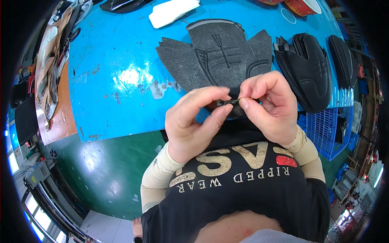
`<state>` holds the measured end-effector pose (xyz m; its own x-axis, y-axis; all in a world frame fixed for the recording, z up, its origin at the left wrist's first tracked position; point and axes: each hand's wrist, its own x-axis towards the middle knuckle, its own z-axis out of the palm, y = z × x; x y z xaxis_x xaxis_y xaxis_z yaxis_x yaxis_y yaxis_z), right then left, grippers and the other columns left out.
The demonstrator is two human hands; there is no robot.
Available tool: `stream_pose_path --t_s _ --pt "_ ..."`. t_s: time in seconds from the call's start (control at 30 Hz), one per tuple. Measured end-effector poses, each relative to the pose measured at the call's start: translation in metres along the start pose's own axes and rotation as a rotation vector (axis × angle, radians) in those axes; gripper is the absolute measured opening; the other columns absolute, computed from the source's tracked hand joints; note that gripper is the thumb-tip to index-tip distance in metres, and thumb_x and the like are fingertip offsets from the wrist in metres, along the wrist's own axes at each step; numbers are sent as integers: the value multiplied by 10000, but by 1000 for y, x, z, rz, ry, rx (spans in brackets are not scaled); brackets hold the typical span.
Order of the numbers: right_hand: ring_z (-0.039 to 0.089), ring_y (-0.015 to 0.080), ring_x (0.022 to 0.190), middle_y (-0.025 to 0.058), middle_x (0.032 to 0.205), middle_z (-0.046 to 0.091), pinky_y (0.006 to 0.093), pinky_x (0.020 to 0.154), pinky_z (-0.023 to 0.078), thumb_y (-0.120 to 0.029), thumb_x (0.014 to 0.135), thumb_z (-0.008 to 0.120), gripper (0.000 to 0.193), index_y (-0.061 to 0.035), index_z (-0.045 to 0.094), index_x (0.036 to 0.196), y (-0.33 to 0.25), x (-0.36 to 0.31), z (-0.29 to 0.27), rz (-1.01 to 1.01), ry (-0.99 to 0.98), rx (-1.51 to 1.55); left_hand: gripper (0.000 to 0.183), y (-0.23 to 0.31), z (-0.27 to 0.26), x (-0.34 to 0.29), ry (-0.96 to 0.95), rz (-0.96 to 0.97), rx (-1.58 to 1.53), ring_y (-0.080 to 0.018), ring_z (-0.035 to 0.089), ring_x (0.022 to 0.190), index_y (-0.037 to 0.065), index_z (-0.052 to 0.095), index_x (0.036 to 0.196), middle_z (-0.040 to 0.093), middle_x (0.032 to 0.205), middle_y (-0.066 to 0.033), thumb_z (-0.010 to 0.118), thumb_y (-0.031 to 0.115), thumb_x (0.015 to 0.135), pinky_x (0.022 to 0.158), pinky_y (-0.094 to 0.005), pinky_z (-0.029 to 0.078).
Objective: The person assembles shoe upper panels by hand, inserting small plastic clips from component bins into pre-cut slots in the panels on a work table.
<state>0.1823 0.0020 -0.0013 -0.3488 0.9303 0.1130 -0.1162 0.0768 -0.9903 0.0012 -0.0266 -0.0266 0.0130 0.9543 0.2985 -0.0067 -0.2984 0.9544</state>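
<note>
Both hands meet over the table's near edge, in front of my chest. With thumb and fingers, my left hand pinches a small dark strip-like piece, too small to name exactly. The thumb and forefinger of my right hand close on its other end; my fingertips cover part of it. Just beyond my hands lies a fanned stack of dark grey flat pieces, with stitched-looking lines and ridged curves on the top one. Beige sleeves cover both forearms.
Black moulded pads lie stacked at the right of the blue table, with another black stack beyond. A white block and a red bowl stand at the far side. A blue plastic basket is below the right edge.
</note>
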Motion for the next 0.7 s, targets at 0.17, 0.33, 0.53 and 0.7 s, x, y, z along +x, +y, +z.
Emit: stream_pose_path --t_s 0.17,0.33,0.53,0.7 --pt "534 61 827 53 949 583 222 730 455 92 864 611 251 -66 445 967 -5 10 -5 89 -10 17 240 -1 -5 2 -13 47 31 -119 643 814 -5 658 1036 675 973 -85 722 -65 812 682 -231 509" --pt "529 75 853 68 956 576 228 755 449 115 854 608 286 -72 419 959 2 11 5 10 59 175 220 6 -1 6 48 -228 -181 -97 620 788 1 663 1027 657 961 -73 714 -63 823 659 -225 492" --pt "524 74 838 90 952 571 219 739 450 124 856 594 293 -74 401 955 6 10 5 -27 -20 -19 206 2 -4 9 -14 -136 -106 -90 594 781 -3 653 1024 645 962 -74 700 -59 831 625 -232 484" --pt "584 86 772 84 887 627 235 674 484 85 824 648 269 -57 433 901 11 8 3 -71 21 -146 202 11 -7 18 -154 36 348 -196 608 730 15 609 960 607 868 -106 670 -79 791 604 -286 493"
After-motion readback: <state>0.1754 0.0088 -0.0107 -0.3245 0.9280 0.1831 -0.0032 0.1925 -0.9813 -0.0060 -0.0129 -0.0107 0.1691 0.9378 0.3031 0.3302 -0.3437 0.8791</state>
